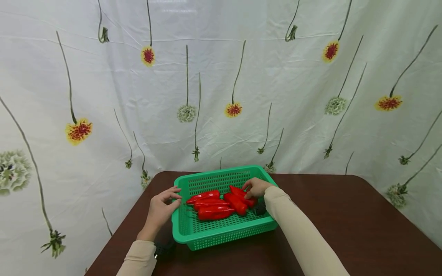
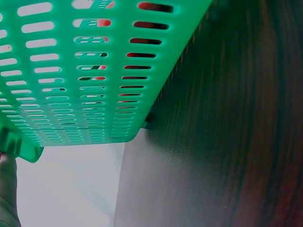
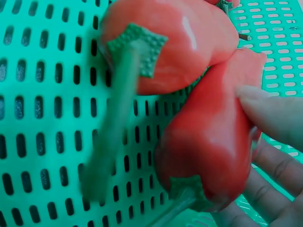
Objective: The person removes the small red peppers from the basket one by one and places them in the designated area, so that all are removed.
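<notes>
Several red peppers (image 1: 214, 212) with green stems lie in a green perforated plastic basket (image 1: 226, 235). My right hand (image 1: 257, 188) reaches in from the basket's right side. It holds a red pepper (image 3: 208, 137), the thumb (image 3: 272, 111) on one flank and the fingers (image 3: 279, 177) along the other. Beside it lies another pepper (image 3: 177, 40), its long stem blurred in the right wrist view. My left hand (image 1: 161, 211) is at the basket's left rim, fingers bent loosely and fingertips right over the edge. In the left wrist view a finger (image 2: 7, 182) shows at the rim.
The basket stands on a dark brown wooden table (image 1: 331, 214), whose surface extends widely to the right. A white cloth (image 1: 214, 138) with printed flowers hangs behind the table. Dark wrist devices show near both sleeves (image 1: 293, 218).
</notes>
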Available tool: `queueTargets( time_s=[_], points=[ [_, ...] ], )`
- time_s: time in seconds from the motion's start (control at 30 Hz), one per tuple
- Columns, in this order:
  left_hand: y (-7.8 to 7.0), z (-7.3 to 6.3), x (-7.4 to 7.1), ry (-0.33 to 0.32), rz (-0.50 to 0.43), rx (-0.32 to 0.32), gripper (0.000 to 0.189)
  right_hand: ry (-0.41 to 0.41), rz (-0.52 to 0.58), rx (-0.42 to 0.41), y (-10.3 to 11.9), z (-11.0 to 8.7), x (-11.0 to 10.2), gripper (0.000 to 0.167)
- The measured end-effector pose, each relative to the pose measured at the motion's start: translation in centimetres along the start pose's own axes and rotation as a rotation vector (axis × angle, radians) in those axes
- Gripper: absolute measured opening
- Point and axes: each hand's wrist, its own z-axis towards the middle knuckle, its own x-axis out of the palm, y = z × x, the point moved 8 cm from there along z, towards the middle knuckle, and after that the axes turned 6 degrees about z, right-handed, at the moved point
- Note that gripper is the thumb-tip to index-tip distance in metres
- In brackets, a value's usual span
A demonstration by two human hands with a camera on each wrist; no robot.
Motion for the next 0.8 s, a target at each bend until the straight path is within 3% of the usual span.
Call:
queueTargets(
  time_s=[0.47,0.8],
  points=[
    [0.1,0.1,0.0,-0.004,-0.016,-0.007,0.011,-0.034,0.071,-0.048,1.0,-0.1,-0.3,0.039],
    [0.0,0.1,0.0,-0.006,-0.005,-0.003,0.011,-0.018,0.237,-0.09,1.7,-0.2,-0.3,0.042]
  ],
)
